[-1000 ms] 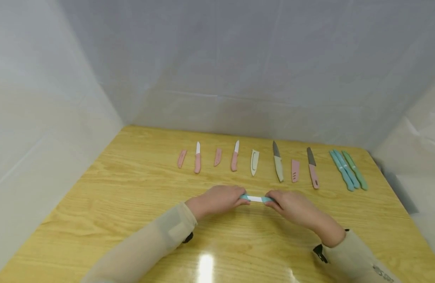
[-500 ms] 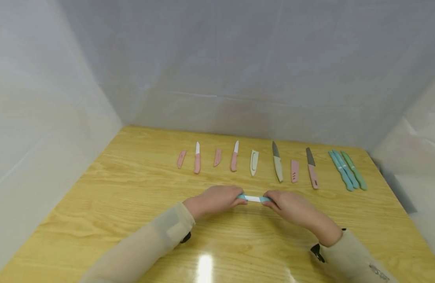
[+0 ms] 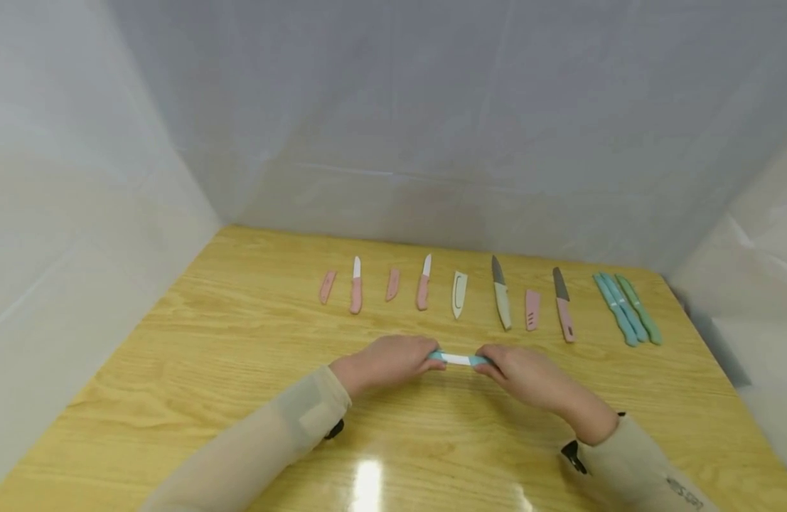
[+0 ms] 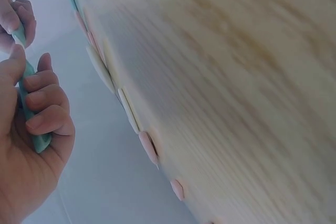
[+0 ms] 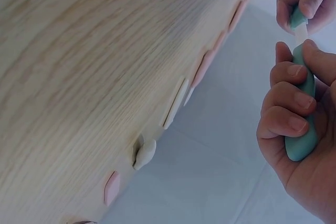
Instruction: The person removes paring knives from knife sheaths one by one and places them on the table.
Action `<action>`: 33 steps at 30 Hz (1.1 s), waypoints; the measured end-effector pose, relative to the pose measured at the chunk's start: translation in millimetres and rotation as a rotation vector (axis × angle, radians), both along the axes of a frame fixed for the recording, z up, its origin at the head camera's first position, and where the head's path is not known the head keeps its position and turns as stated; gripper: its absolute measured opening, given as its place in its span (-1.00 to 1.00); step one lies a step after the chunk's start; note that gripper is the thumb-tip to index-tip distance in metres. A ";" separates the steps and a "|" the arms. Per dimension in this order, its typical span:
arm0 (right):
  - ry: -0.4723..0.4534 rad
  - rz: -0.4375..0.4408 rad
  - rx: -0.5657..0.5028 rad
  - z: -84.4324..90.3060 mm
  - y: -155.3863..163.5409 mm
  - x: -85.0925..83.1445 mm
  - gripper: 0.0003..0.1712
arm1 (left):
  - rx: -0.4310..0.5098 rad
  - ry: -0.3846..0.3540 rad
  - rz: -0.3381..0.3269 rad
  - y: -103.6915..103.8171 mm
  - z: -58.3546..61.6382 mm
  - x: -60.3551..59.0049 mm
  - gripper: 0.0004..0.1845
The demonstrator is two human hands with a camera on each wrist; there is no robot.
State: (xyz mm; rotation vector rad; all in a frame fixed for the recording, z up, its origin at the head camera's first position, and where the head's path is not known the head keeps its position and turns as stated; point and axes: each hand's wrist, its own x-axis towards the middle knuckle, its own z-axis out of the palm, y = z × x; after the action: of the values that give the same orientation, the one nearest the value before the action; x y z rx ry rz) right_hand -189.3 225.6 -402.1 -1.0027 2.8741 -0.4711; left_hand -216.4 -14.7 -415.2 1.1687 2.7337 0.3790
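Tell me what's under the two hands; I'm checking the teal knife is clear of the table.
Between the left hand and right hand, a white blade shows, teal at both ends. Below lies bare table. Their fists hide whether the knife touches it.

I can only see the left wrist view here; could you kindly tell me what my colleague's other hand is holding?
Observer: The right hand grips a teal handle, fingers curled round it.
Operator: Thank you. What joins the two hands?
Observer: A white blade shows between them, above the table; the left hand holds the teal piece at its other end.
Operator: Is anything else teal about?
Observer: Yes, two teal knives lie side by side at the row's right end, beside a green one.
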 end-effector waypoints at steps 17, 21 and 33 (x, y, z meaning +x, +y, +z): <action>-0.025 -0.013 -0.015 1.8 6.6 -2.5 -0.79 | 0.057 -0.059 0.093 -34.0 0.8 -4.4 -0.71; -0.033 -0.031 -0.025 3.4 6.3 -3.8 -0.79 | 0.069 -0.100 0.157 -49.0 3.6 -5.9 -0.69; -0.140 -0.112 0.021 7.5 -28.2 -12.8 -0.73 | 0.120 -0.120 0.236 -87.8 2.8 -0.9 -0.72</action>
State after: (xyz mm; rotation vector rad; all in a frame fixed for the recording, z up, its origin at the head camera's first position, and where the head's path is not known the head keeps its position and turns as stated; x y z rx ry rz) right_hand -202.1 197.4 -394.6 -0.7745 2.8131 -0.4960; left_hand -217.3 -102.5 -412.3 0.8174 2.7810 0.6279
